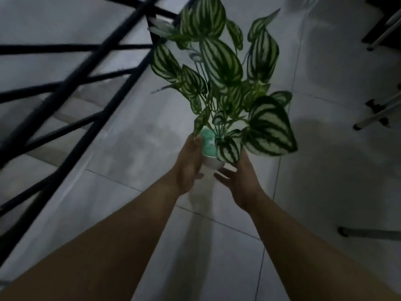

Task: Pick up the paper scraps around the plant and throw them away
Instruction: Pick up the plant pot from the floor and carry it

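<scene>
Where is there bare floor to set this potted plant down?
Bare tiles show between your forearms, just this side of the pot, and to the right between the plant's leaves and the metal stand legs. The left is crowded by the black railing and steps.

Both bare forearms are stretched forward and brought near each other. The left hand (188, 164) is curled round a small white round pot (212, 165), thumb upward. The right hand (242, 179) is set at the other side, thumb spread, fingers hidden.

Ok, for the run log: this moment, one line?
left hand: grips pot | right hand: beside pot, grip unclear | scraps: none visible
</scene>
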